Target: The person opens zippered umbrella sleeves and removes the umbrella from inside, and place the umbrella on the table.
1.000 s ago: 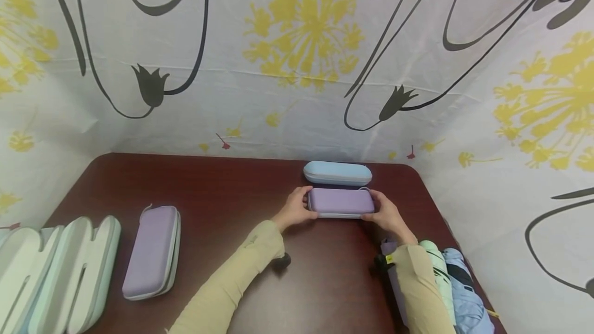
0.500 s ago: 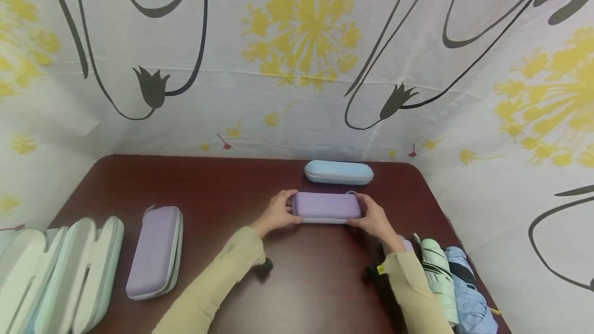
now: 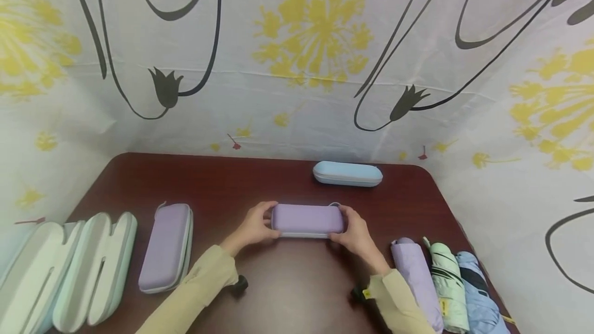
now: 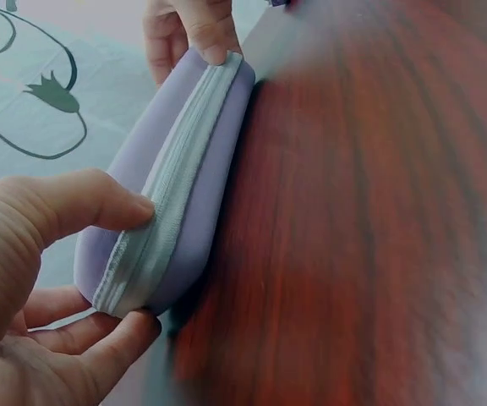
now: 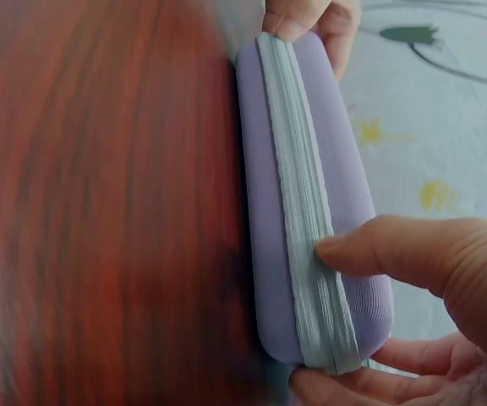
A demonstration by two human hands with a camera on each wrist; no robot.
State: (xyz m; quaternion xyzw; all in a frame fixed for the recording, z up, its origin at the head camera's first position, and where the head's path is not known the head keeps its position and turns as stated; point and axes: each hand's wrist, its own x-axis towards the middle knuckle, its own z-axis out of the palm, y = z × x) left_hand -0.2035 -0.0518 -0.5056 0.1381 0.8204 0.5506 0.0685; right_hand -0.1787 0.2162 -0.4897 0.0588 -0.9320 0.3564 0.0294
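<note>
Both hands hold a closed purple zippered case [image 3: 307,219] by its two ends, over the middle of the table. The left hand [image 3: 254,226] grips the left end; in the left wrist view its thumb presses on the pale zipper band [image 4: 172,190] and its fingers curl round the end. At the opposite end, the right hand [image 3: 356,231] grips with its thumb on the zipper side, as the right wrist view [image 5: 421,262] also shows. The case's long side lies level with the table's back edge. Whether its underside touches the table is hard to tell.
A light blue case [image 3: 348,173] lies at the back. Another purple case [image 3: 166,247] lies on the left, beside opened pale green cases [image 3: 95,272]. Folded umbrellas, purple [image 3: 416,282], green [image 3: 447,287] and blue [image 3: 480,293], line the right edge of the dark red table [image 3: 209,179].
Both hands have brought the purple case left and toward the person, away from the light blue case. The purple umbrella at the right is now more exposed. The view has shifted slightly.
</note>
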